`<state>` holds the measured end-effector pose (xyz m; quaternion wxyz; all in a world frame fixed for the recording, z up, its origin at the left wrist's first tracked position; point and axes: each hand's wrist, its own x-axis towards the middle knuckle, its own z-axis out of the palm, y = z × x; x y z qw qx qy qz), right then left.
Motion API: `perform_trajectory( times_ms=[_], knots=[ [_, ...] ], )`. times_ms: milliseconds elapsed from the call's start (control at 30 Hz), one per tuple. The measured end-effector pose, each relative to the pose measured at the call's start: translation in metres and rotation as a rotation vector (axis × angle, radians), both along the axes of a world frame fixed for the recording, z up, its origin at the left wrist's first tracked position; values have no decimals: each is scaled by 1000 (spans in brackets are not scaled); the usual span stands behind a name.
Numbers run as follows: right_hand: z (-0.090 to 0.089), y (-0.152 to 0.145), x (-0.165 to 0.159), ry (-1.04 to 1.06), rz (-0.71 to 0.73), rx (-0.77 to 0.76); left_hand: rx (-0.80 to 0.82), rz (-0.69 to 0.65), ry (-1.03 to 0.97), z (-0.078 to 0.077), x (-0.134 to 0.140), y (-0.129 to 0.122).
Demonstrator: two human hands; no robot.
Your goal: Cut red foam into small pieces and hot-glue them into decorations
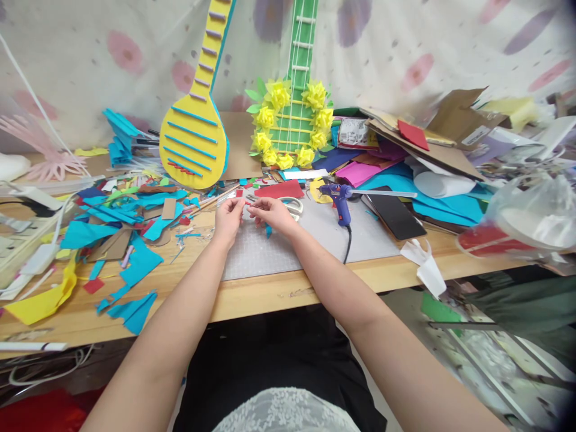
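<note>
Both hands meet over the grey cutting mat [265, 258], with a small thin red strip [247, 203] between their fingertips. My left hand [228, 221] pinches its left end and my right hand [271, 215] pinches the right end. Just behind my right hand lie scissors with white handles [294, 207] and a flat red piece [279, 189]. A yellow paper-covered instrument shape [193, 144] with blue and purple strips stands upright behind. Short red strips sit near its lower edge. Beside it stands a green one [302, 78] with white strings and yellow flowers.
A blue glue gun [339, 201] stands right of my hands, its cord running over the table edge. Farther right are a black phone [393, 213] and a plastic-wrapped tub [517, 231]. Blue paper scraps [139, 264] cover the left side. Cardboard and coloured sheets [405, 180] pile up behind.
</note>
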<state>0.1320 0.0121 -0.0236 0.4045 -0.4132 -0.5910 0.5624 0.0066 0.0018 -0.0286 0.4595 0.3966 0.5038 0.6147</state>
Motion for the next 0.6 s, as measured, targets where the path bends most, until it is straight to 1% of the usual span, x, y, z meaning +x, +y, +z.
perform_trajectory(
  times_ms=[233,400,467,600],
  knots=[
    [-7,3,-3,-33,-60,28,10,-47,-3,-1,2,-2],
    [-2,0,-1,-78,-40,29,-28,-26,-24,2,2,-2],
    [1,-1,1,-119,-52,61,-39,-18,-27,3,1,-2],
    [1,0,5,-204,-109,175,-78,41,-32,2,1,-1]
  ],
)
